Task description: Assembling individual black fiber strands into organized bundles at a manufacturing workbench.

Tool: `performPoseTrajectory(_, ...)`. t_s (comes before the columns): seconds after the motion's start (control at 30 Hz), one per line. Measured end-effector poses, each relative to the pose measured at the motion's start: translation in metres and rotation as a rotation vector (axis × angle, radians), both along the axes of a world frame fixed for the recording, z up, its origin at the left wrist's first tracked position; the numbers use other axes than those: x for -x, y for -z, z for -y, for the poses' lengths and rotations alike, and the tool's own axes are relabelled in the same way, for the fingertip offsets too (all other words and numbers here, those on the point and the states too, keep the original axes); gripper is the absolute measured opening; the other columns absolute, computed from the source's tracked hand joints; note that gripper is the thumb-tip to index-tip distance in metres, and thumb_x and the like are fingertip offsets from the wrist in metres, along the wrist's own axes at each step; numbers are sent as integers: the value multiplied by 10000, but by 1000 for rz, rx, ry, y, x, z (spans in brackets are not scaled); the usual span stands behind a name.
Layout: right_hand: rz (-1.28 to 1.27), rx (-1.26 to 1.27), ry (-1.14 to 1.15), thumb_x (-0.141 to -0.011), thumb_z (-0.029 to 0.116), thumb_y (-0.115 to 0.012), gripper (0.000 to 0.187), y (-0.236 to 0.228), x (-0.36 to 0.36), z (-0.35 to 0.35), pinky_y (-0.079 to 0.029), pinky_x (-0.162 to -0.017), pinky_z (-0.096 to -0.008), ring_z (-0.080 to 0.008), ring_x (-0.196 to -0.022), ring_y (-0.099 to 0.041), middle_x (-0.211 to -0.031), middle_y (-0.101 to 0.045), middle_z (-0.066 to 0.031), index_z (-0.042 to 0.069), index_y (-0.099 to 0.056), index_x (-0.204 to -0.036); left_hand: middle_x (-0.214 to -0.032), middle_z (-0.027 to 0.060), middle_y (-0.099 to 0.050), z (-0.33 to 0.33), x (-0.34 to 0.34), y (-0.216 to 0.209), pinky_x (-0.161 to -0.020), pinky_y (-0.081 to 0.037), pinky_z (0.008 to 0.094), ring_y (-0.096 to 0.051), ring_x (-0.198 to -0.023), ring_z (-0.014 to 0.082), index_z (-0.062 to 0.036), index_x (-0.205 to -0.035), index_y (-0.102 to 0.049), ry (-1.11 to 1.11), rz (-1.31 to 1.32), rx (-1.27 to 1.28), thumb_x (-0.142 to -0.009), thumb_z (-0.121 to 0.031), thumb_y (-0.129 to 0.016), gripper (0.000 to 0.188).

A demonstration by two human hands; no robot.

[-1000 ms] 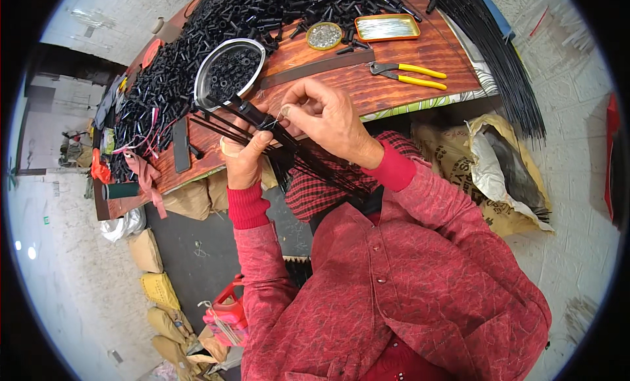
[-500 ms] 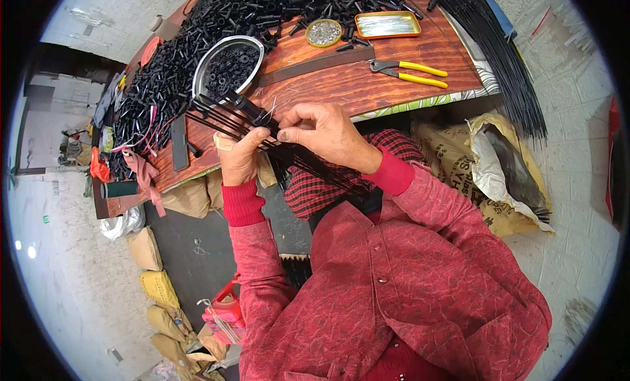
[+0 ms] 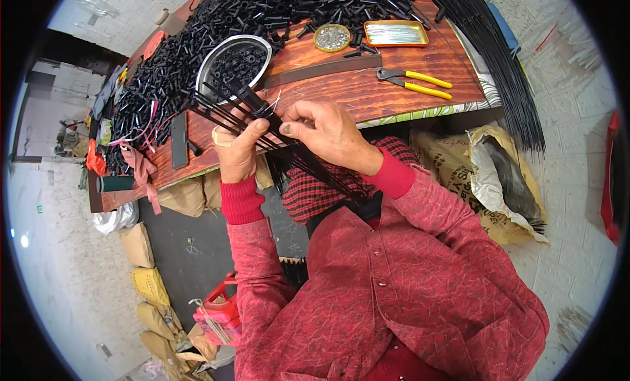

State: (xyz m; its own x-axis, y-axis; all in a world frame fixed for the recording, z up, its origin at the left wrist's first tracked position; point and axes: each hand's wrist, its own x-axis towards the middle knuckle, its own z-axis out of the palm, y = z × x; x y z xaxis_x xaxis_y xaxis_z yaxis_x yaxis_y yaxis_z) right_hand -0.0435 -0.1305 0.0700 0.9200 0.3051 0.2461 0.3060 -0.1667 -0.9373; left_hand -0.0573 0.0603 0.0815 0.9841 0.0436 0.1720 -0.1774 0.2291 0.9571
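Several thin black rods (image 3: pixel 220 116) fan out past my left hand (image 3: pixel 236 151), which is closed around them with the thumb on top. Among them is a thicker black tube (image 3: pixel 247 95), pointing up and to the left. Where tube and rods meet, a thin pale wire (image 3: pixel 277 99) sticks up. My right hand (image 3: pixel 331 137) is closed at the lower end of the tube, thumb pressed to the curled fingers; what they pinch is hidden. Behind the hands, the rods' other ends slope down toward a red-and-black checked cloth (image 3: pixel 302 198) on my lap.
On the wooden table lie yellow-handled pliers (image 3: pixel 426 83), a tray of thin wires (image 3: pixel 396 34), a round dish of metal bits (image 3: pixel 332 38), and a metal bowl (image 3: pixel 268 53) of small black parts. A heap of black plastic pieces (image 3: pixel 154 85) covers the left; long black rods (image 3: pixel 502 85) hang over the right.
The view has shifted a little, so the table items sit slightly farther right. Both hands keep their hold; the right thumb and the tube have moved slightly.
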Motion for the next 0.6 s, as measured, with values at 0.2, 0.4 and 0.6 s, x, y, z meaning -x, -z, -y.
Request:
performPoseTrajectory(0.2,-145,-102,-45,-891,215,-700,206,12,-1,-2,-402,-560,-276,-66,-627,-489,-675,-577,13,12,-676,-869,-981,49,-693,2,-1,3,-733,-554,268,-658,-820,136,12,-1144,-656,-40,-8,-61,-831,-2,-723,320)
performPoseTrajectory(0.4,-148,-167,-16,-897,199,-706,200,14,-2,-4,-401,-552,-258,-47,-627,-491,-666,-587,25,6,-678,-857,-949,51,-689,10,-1,-4,-658,-548,252,-646,-767,125,15,-1118,-656,-62,-32,-56,-848,-7,-708,276)
performPoseTrajectory(0.6,-77,-56,5,-855,251,-726,236,15,-10,-3,-478,-612,-321,-146,-624,-596,-657,-631,-64,16,-703,-846,-939,57,-688,11,-1,-6,-619,-540,243,-642,-740,122,19,-1108,-655,-57,-41,-74,-853,-2,-698,260)
